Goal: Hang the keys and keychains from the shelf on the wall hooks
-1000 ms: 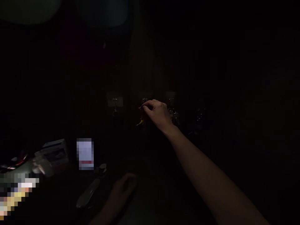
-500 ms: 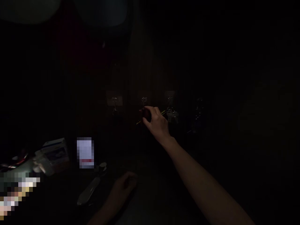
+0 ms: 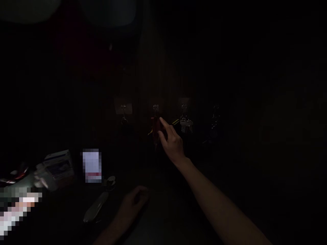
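Observation:
A dark red, long, narrow thing hangs from a metal hook; it is too dark to tell its kind. Just right of it is my right hand, index finger and thumb apart, the fingertips at its edge. Whether they touch it, I cannot tell. Right of that hand, a bunch of keys hangs on another hook, with a thin yellow strip between. My left hand rests low in the middle, fingers curled, with nothing visible in them.
A bare ring hangs on the left hook; dark keys or a chain hang far right. At lower left are a glowing blurred screen, a box, a pale long object and a bright blurred patch. Deep shadow covers most else.
My right hand has let go of the dark red thing and its fingers have spread, drawing slightly down and right. The red thing now hangs in view. My left hand stays put.

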### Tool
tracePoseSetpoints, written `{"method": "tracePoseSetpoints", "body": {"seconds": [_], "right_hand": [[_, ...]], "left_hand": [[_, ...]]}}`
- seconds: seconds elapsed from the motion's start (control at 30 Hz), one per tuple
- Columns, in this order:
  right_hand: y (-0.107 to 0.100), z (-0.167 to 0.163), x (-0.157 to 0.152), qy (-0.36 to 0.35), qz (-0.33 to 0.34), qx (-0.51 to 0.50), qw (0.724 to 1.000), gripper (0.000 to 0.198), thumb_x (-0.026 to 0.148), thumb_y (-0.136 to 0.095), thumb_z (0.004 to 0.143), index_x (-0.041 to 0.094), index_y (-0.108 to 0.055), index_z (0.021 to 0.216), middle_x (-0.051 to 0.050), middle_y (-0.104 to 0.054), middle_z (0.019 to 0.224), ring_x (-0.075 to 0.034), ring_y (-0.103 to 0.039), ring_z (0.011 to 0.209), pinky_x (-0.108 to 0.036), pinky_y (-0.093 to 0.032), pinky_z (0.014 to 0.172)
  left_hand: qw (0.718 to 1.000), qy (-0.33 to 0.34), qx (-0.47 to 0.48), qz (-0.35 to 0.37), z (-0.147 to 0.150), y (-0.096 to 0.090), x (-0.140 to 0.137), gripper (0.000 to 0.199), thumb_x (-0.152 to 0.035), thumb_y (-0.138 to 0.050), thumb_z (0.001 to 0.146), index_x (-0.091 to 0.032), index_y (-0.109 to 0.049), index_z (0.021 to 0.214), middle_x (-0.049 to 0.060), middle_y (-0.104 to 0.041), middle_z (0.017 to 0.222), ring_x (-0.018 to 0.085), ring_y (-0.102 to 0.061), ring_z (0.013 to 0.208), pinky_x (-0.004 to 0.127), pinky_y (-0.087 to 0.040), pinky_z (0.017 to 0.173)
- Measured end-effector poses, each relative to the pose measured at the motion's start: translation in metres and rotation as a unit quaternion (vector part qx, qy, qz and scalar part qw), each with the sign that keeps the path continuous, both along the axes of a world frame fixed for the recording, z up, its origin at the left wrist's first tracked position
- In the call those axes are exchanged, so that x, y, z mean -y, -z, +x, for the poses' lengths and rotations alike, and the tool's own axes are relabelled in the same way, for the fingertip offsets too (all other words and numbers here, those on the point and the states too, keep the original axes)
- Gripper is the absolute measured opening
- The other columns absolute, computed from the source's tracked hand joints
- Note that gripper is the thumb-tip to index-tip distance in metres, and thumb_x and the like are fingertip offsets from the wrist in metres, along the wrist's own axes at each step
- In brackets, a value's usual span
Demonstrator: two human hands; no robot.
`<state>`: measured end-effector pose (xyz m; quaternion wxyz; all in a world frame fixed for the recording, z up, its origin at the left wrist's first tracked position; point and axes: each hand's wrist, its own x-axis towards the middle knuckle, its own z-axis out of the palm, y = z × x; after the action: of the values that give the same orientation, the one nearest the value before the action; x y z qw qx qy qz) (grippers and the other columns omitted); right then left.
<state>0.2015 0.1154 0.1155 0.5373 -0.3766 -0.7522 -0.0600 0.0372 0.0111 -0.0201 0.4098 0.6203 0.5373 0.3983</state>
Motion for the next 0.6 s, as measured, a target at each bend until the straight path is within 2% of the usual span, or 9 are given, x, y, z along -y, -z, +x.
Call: {"method": "tracePoseSetpoints", "body": {"seconds": [0.13, 0.23, 0.33, 0.6], "right_hand": [[-0.015, -0.006, -0.006, -0.014, 0.011, -0.045, 0.999, 0.036, 0.023, -0.046, 0.086, 0.026, -0.045, 0.123, -0.003, -0.061, 0.106, -0.019, -0.06, 0.095, -0.033, -0.05, 0.081], [-0.025, -0.01, -0.013, -0.023, 0.019, -0.066, 0.997, 0.02, 0.02, -0.047, 0.085, 0.023, -0.054, 0.103, -0.002, -0.064, 0.093, -0.017, -0.061, 0.086, -0.031, -0.049, 0.076], [-0.035, -0.011, -0.017, -0.016, 0.029, -0.073, 0.997, 0.01, 0.019, -0.047, 0.084, 0.021, -0.057, 0.087, -0.002, -0.063, 0.086, -0.017, -0.061, 0.081, -0.029, -0.047, 0.074], [-0.057, -0.007, -0.035, 0.017, 0.057, -0.009, 0.998, 0.01, 0.014, -0.05, 0.081, 0.019, -0.058, 0.078, -0.002, -0.06, 0.08, -0.016, -0.057, 0.076, -0.028, -0.043, 0.07]], "left_hand": [[1.0, 0.011, -0.006, 0.0, -0.001, 0.001, 0.0, 0.023, -0.038, -0.051, 0.079, -0.022, -0.063, 0.09, 0.001, -0.069, 0.088, 0.019, -0.061, 0.087, 0.026, -0.045, 0.078], [1.0, 0.013, 0.005, 0.0, -0.001, 0.001, 0.0, 0.022, -0.037, -0.051, 0.079, -0.023, -0.063, 0.09, 0.001, -0.069, 0.089, 0.019, -0.061, 0.089, 0.027, -0.045, 0.079], [1.0, 0.007, 0.01, -0.001, -0.001, 0.001, -0.001, 0.02, -0.035, -0.052, 0.078, -0.023, -0.063, 0.089, 0.001, -0.069, 0.09, 0.02, -0.062, 0.089, 0.028, -0.044, 0.081], [1.0, 0.029, -0.009, -0.005, -0.002, -0.001, 0.0, 0.024, -0.04, -0.047, 0.081, -0.023, -0.062, 0.09, 0.0, -0.067, 0.091, 0.018, -0.06, 0.09, 0.026, -0.044, 0.079]]}}
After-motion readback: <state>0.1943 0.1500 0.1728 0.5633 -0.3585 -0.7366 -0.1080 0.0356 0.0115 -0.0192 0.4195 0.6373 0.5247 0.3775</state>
